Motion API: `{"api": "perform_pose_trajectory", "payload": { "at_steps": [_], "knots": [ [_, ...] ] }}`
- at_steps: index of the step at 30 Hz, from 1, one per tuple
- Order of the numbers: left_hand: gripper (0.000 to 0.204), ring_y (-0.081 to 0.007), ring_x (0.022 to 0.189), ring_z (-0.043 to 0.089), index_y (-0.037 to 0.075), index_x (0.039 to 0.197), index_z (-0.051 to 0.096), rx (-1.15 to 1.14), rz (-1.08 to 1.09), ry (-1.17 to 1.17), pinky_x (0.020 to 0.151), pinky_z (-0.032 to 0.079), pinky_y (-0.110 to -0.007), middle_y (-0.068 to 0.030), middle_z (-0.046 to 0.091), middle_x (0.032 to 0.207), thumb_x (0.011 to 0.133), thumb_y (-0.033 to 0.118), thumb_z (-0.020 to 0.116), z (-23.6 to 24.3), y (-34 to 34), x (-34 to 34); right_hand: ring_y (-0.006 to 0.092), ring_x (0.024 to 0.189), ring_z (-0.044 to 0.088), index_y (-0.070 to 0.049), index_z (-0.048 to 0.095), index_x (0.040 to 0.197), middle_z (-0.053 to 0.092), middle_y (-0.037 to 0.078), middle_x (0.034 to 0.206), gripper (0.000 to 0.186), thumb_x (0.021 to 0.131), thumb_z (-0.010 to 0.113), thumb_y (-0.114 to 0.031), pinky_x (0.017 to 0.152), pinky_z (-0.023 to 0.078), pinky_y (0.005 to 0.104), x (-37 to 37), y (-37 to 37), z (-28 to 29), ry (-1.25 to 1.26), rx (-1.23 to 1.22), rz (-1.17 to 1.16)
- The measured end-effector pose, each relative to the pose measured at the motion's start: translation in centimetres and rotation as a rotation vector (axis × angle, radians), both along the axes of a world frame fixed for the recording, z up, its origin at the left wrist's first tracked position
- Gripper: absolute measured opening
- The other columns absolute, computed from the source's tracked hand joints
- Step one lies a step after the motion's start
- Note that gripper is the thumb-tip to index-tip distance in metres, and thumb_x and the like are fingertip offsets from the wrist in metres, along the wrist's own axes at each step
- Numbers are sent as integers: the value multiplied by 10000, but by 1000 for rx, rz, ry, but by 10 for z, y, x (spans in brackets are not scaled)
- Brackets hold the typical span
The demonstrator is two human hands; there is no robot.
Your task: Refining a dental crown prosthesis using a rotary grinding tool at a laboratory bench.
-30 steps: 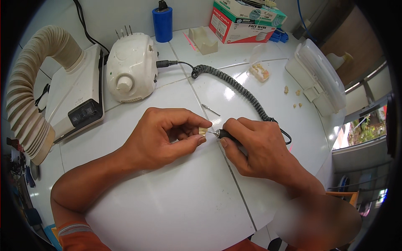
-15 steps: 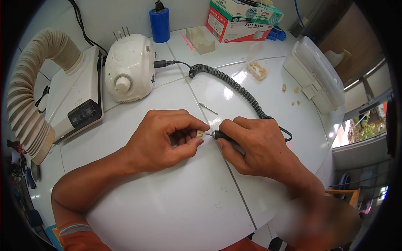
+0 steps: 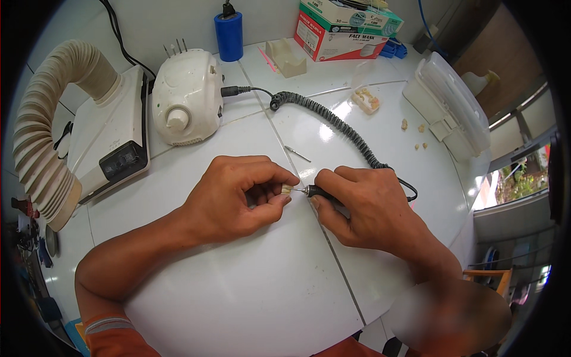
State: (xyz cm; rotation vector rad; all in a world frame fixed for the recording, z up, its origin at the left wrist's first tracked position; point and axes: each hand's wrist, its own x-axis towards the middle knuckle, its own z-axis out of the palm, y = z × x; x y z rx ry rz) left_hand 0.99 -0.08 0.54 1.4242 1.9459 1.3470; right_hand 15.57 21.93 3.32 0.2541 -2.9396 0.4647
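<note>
Between thumb and fingertips my left hand (image 3: 238, 193) pinches a small cream-coloured dental piece (image 3: 286, 190), tooth-like in shape and mostly covered by the fingers. My right hand (image 3: 372, 208) is closed round a black rotary handpiece (image 3: 319, 193), held almost level. Its thin metal bur (image 3: 297, 190) points left and reaches the dental piece; whether it touches is too small to tell. From the handpiece a coiled dark cord (image 3: 333, 122) runs back to a white control unit (image 3: 185, 98) with a round knob. A loose metal bur (image 3: 297, 154) lies on the tiles just beyond my hands.
At the left stands a white dust extractor (image 3: 110, 128) with a ribbed hose (image 3: 35, 131). Along the back are a blue cylinder (image 3: 229, 37), a beige holder (image 3: 286, 58) and mask boxes (image 3: 339, 38). Rightward lie a dental model (image 3: 365, 101), several small tooth-coloured pieces (image 3: 404, 124) and a lidded plastic box (image 3: 443, 110).
The whole view has shifted very slightly. Both hands keep their grips, and the bur stays at the dental piece with hardly any visible movement.
</note>
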Motion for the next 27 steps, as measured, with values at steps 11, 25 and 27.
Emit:
{"api": "perform_pose_trajectory", "payload": {
  "at_steps": [11,25,27],
  "knots": [
    [218,-78,793,664,34,1148,803,16,0,-119,714,535,-238,-37,718,916,933,24,768,1,-3,-1,296,526,623,-53,660,975,665,97,720,125,952,713,-164,507,477,415,0,7,3,-4,-123,20],
    [201,-55,848,649,49,1160,813,-41,-1,-170,720,516,-216,-28,704,991,959,54,800,4,-4,-7,272,520,627,-33,675,980,669,100,744,96,935,704,-112,518,496,389,-2,6,2,-13,-120,47],
    [194,-56,854,653,49,1159,814,-41,5,-171,718,516,-216,-32,707,996,965,45,806,2,-3,-6,294,514,606,-67,651,1001,649,82,696,145,974,719,-192,490,449,427,-2,7,-1,0,-147,47]
  ]
}}
